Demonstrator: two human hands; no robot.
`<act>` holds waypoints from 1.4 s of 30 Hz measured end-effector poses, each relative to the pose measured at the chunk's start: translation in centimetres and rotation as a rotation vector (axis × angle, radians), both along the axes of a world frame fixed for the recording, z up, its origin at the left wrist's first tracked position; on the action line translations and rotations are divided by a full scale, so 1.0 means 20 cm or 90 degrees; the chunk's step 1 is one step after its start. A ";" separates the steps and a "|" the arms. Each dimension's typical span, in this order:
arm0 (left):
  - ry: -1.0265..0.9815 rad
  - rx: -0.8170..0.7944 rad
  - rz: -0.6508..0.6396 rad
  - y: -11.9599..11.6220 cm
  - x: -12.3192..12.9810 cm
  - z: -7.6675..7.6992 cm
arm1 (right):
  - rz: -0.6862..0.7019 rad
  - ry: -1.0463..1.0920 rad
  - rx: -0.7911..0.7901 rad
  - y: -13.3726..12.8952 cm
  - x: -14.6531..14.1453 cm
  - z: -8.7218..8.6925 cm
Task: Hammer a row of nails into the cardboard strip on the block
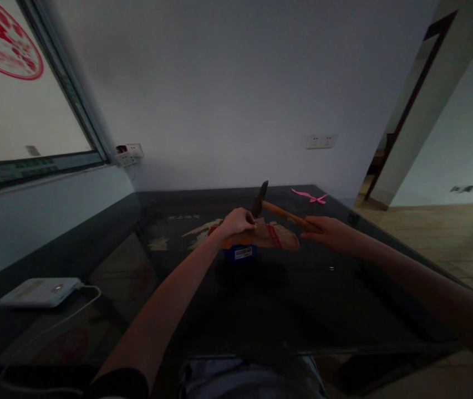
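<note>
My right hand (323,231) is wrapped round the wooden handle of a hammer (284,214). Its dark metal head is raised at the far end, just above and beside my left fingers. My left hand (238,221) rests on a flat tan piece with a red band (278,237), fingertips pinched together at its top; whatever sits between them is too small to make out. Under the tan piece stands a blue box (240,254) with a white label, mostly hidden by it.
All this stands on a dark glossy table (269,310). A pink ribbon (313,198) lies at the back right. A small metal bit (331,268) lies right of the box. At the left is a white power bank (40,292) with a cable. Behind is a wall with sockets (321,142).
</note>
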State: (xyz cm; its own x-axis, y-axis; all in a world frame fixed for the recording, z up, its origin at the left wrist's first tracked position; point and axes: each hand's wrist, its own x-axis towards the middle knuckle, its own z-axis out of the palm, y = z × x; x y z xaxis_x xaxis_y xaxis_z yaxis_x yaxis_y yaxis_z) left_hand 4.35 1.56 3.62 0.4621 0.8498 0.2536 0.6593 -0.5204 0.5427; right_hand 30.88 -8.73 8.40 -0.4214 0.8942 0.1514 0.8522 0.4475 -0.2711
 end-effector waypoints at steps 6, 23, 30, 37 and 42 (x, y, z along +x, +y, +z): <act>0.015 0.032 -0.022 0.01 -0.01 -0.01 | 0.006 -0.010 -0.014 0.00 0.00 -0.02; 0.004 0.010 0.004 0.03 0.00 -0.02 | 0.006 -0.015 0.006 0.02 -0.01 0.01; -0.023 -0.007 -0.012 0.03 -0.01 -0.02 | 0.008 -0.025 -0.032 0.00 -0.04 0.01; -0.018 -0.021 -0.039 -0.01 -0.01 0.04 | -0.017 -0.010 -0.021 0.00 -0.01 0.03; 0.003 0.005 -0.041 -0.03 -0.04 0.07 | -0.003 -0.003 0.006 0.01 -0.01 0.02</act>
State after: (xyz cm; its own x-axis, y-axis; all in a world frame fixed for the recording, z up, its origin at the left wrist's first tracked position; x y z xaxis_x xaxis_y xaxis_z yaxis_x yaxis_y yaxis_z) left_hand 3.49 0.92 4.94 0.5174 0.8161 0.2573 0.6269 -0.5662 0.5352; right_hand 30.72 -8.60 8.85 -0.4181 0.8946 0.1579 0.8556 0.4462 -0.2624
